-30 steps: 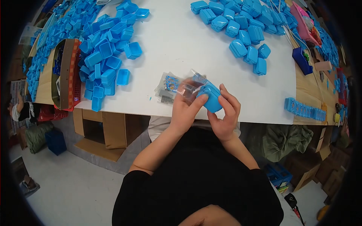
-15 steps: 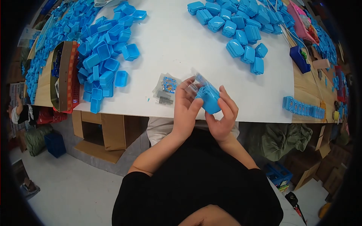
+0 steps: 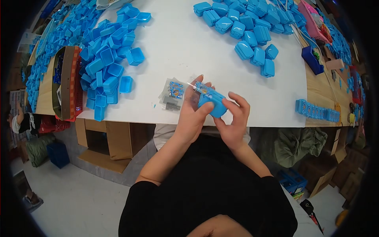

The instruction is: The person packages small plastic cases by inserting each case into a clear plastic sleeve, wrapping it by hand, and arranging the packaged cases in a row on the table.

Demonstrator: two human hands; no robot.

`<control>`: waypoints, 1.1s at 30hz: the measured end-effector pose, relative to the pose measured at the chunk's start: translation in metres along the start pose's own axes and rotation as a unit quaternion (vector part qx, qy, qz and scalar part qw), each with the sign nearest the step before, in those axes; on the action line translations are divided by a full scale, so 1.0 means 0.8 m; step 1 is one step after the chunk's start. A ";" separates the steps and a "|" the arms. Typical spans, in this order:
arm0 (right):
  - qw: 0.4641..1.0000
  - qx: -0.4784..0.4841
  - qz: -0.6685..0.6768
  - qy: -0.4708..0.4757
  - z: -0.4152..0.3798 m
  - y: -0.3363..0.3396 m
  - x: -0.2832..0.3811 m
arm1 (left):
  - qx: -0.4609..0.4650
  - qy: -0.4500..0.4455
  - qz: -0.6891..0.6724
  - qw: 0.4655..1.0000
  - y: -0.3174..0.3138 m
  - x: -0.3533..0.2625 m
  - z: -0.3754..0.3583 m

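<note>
A small blue plastic box [image 3: 216, 109] is held between my two hands above the front edge of the white table. My left hand [image 3: 192, 117] grips its left side, thumb on the near face and fingers behind. A clear printed film [image 3: 204, 90] lies along the box's upper face and sticks out past its far left end over my left fingers. My right hand [image 3: 234, 125] pinches the right end, thumb low and bent fingers at the upper corner. Beside my left hand, a small stack of clear sheets with colourful printed stickers [image 3: 176, 90] rests on the table.
Open blue box halves [image 3: 106, 57] are heaped at the left, beside a red-rimmed basket [image 3: 75, 83]. Closed blue boxes [image 3: 244, 49] spread over the back right. A row of printed blue boxes [image 3: 318, 111] stands at the right edge, near a dark blue holder [image 3: 312, 61].
The clear film, upright at the box's far end before, now lies lower along its upper face. My right fingers have lifted slightly, and the box has turned a little.
</note>
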State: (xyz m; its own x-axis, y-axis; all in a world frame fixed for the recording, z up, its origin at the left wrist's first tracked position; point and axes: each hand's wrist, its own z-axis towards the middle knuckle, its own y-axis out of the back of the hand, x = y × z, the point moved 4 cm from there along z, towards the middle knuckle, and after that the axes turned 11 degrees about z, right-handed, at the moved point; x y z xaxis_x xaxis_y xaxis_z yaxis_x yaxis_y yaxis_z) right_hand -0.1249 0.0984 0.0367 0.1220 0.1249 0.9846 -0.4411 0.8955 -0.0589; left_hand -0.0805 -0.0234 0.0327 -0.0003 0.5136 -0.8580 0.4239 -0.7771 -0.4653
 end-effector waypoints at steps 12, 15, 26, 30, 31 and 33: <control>0.958 0.039 -0.203 0.197 0.000 0.004 0.010 | 0.023 0.042 -0.092 0.995 0.008 0.030 0.000; 0.980 0.038 -0.154 0.124 0.000 0.008 0.006 | 0.034 0.034 -0.050 0.998 0.005 0.018 0.000; 0.968 0.194 -0.141 0.072 0.027 0.033 0.021 | 0.101 -0.012 0.148 0.984 0.002 0.012 0.000; 0.968 0.206 -0.131 0.065 0.032 0.046 0.020 | 0.135 -0.035 0.185 0.973 -0.005 0.014 0.002; 0.969 0.202 -0.129 0.066 0.032 0.048 0.019 | 0.137 -0.034 0.180 0.974 -0.004 0.013 0.002; 0.970 0.197 -0.126 0.066 0.028 0.049 0.016 | 0.139 -0.033 0.175 0.974 -0.007 0.013 0.001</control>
State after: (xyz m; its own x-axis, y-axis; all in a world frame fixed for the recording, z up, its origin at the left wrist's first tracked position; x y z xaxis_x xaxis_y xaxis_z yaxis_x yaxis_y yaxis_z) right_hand -0.1605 0.1258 0.0504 0.3711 0.0007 0.9286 -0.6848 0.6756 0.2732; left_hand -0.0836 -0.0144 0.0259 0.0390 0.1819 -0.9826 0.1468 -0.9737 -0.1744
